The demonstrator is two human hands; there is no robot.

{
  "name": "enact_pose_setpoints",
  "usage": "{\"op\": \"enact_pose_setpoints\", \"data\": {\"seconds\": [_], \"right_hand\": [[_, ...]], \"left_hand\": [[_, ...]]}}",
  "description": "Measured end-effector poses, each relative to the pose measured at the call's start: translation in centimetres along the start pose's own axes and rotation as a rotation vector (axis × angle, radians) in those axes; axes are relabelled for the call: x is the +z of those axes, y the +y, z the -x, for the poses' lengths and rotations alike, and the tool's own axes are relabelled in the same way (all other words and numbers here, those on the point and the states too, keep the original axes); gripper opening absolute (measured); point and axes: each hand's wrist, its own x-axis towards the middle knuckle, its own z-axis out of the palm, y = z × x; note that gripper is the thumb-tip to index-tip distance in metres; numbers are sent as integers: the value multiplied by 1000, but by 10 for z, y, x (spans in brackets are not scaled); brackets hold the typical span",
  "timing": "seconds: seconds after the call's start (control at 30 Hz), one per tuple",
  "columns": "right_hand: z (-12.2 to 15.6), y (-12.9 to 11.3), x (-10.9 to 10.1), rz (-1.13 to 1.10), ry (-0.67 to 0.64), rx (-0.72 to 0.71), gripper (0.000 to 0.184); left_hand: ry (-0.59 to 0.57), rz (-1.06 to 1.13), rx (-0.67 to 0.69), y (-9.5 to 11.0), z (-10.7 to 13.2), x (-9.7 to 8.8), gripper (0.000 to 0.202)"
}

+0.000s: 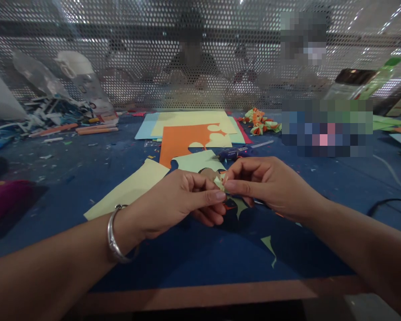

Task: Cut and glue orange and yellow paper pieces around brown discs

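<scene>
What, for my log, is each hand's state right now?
Left hand: closed, holding a small pale paper piece.
Right hand: closed, holding the same piece.

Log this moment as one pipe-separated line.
left hand: holds paper piece | right hand: holds same piece | beyond: orange sheet, blue tool | nearer: green scrap

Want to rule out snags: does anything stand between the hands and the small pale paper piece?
Nothing visible does: the left hand and the right hand meet at the pale paper piece, which shows between them.
</scene>
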Motion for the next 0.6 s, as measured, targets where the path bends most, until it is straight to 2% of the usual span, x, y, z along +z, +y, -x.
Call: {"op": "enact_pose_setpoints", "data": {"seconds": [0.17, 0.6], "right_hand": [[0, 0, 0, 0, -12, -22, 23], [2, -1, 0, 43, -40, -3, 27]], "left_hand": [[-39, 54, -33, 0, -1, 0, 23], [-54, -21, -20, 0, 1, 1, 21]]}}
